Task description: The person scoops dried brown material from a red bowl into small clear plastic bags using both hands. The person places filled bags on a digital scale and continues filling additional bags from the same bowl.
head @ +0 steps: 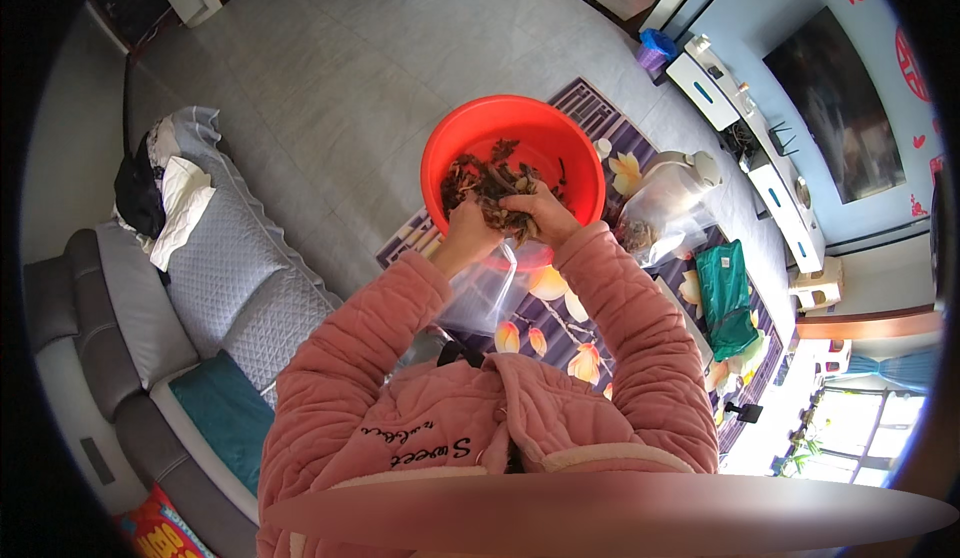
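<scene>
A red plastic basin point(510, 112) sits at the table's far edge, with brown, dried leafy plant material point(480, 175) heaped in its near left part. My left hand point(474, 232) grips a clump of this material over the basin's near rim. From the right, my right hand point(546, 214) holds the same clump, thumb across the top. Stray dark bits lie on the basin's inner wall. Just below my hands, a clear plastic bag point(484, 295) lies on the flower-patterned table cover point(540, 310). My fingers partly hide the clump.
To the right stand a pale kettle point(701, 168) and a clear bag point(660, 217) with brown contents. A green package point(726, 299) lies nearer. A quilt-covered sofa point(232, 258) is on the left; a white TV cabinet point(780, 213) and purple bin point(654, 52) are at right.
</scene>
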A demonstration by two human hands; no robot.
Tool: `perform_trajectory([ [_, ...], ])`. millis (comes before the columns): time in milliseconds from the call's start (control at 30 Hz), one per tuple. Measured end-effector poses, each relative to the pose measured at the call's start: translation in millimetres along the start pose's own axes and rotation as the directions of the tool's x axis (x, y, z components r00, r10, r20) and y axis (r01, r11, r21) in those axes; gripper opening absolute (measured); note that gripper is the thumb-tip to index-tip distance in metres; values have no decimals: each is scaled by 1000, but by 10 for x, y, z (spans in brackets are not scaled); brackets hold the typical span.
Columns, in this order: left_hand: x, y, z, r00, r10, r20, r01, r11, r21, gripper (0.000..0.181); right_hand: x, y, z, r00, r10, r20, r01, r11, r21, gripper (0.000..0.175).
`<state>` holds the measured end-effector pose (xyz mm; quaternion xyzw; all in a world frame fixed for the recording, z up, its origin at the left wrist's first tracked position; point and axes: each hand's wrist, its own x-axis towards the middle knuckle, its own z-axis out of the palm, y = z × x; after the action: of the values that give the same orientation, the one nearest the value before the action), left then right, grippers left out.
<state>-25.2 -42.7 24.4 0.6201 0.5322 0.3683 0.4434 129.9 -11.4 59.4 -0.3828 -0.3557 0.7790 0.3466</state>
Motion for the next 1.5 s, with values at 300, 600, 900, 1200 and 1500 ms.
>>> perform_trajectory([
  [300,-86,156,51,990,21,-143,-17,1000,23,92,-40,-21,-86,998,-58,19,59,996,-62,32],
  [600,-171,183,34,989,-140,-45,131,978,-164,96,-54,86,-221,999,11,46,6,935,-354,29],
  [900,-298,86,91,994,-85,-71,75,988,-134,96,-29,-8,-264,930,362,66,-202,652,-730,25],
  [1200,-428,135,85,994,-51,-92,26,967,-255,92,216,216,-347,810,575,115,-382,667,-640,54],
  [1500,-609,126,38,994,-2,-112,-37,936,-351,91,278,177,-298,783,617,76,-391,585,-710,48],
])
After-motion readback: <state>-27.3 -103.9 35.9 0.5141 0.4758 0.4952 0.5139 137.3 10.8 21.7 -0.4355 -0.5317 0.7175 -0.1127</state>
